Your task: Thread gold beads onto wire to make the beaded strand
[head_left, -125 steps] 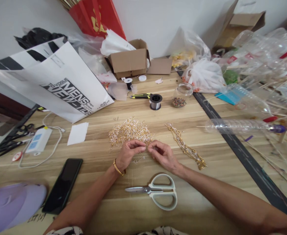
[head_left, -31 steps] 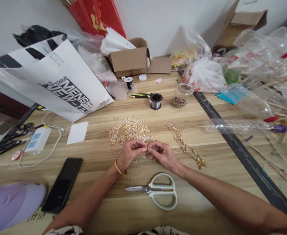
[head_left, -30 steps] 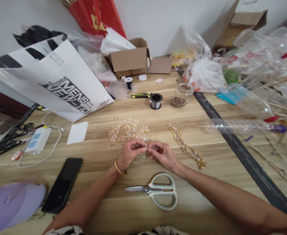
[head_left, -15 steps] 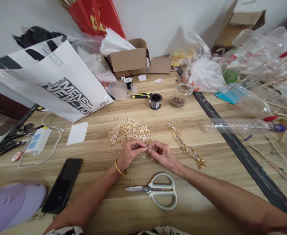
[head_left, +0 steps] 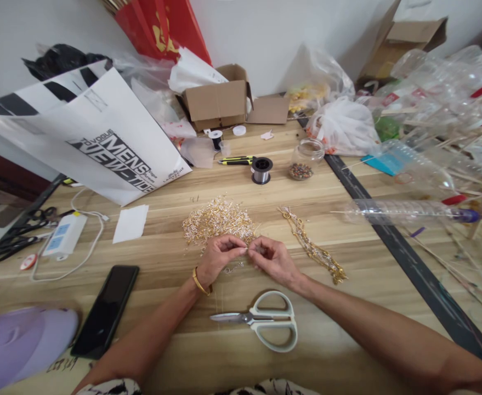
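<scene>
Little changed: my left fingers [head_left: 235, 253] and right fingers [head_left: 259, 258] stay pinched beside the gold-coloured pile [head_left: 217, 220], on what I can't tell; fine handling seemingly continues.

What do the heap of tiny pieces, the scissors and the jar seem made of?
Heap of tiny pieces: shiny gold and silvery glints suggest metal, though metallic-coated plastic would look alike.
Scissors: blades grey and softly reflective, so probably steel; pale, smooth handles, likely plastic.
Jar: transparent and glossy; glass or clear plastic, I can't tell.
</scene>
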Motion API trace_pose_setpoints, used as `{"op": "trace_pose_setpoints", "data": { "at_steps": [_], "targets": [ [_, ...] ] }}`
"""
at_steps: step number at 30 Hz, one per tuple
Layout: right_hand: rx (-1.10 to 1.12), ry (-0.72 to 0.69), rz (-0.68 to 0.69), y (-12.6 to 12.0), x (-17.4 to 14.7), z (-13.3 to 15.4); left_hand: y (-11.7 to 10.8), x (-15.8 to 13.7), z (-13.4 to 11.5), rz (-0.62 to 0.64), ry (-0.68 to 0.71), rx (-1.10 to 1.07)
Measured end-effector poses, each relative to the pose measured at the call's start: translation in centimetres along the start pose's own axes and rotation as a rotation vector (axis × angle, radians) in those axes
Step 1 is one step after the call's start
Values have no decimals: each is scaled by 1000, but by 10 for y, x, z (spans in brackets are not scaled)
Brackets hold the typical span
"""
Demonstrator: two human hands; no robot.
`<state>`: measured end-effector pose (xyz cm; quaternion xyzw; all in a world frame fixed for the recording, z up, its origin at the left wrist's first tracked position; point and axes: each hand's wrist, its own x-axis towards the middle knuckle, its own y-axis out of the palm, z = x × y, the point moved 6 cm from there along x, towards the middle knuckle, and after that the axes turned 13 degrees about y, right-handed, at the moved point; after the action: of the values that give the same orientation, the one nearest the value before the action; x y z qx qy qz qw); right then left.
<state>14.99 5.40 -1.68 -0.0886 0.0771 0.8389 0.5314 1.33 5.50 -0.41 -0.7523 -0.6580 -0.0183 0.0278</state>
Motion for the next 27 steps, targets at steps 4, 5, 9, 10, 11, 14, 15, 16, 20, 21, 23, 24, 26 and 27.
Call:
{"op": "trace_pose_setpoints", "data": {
  "at_steps": [4,5,9,10,11,14,15,16,20,21,23,24,26,27],
  "targets": [
    [10,-2,10,0,0,-1,0,0,0,-7,-14,-6],
    [12,-4,12,0,0,0,0,0,0,-10,-19,-10],
    [5,-6,22,1,0,-1,-1,1,3,-22,-38,-23],
    [1,-6,22,0,0,-1,-1,1,4,-23,-36,-26],
    [-3,-7,23,0,0,-1,-1,1,5,-23,-35,-30],
    [-14,-8,22,0,0,-1,-1,0,7,-22,-40,-40],
    [-18,-7,21,0,0,-1,-1,0,7,-21,-44,-42],
    [-20,-6,21,0,0,-1,-1,0,7,-19,-46,-42],
    [-19,-6,24,0,0,0,-1,0,5,-1,-35,-27],
    [-16,-8,25,0,0,-1,0,0,4,0,-32,-24],
    [-11,-11,27,1,0,-1,0,0,3,-3,-29,-17],
    [-10,-12,28,1,1,-1,-1,0,3,-6,-29,-16],
    [-13,-13,27,1,1,-2,-1,0,3,-11,-32,-20],
    [-15,-13,26,0,1,-2,-1,1,3,-12,-34,-24]
  ]
}}
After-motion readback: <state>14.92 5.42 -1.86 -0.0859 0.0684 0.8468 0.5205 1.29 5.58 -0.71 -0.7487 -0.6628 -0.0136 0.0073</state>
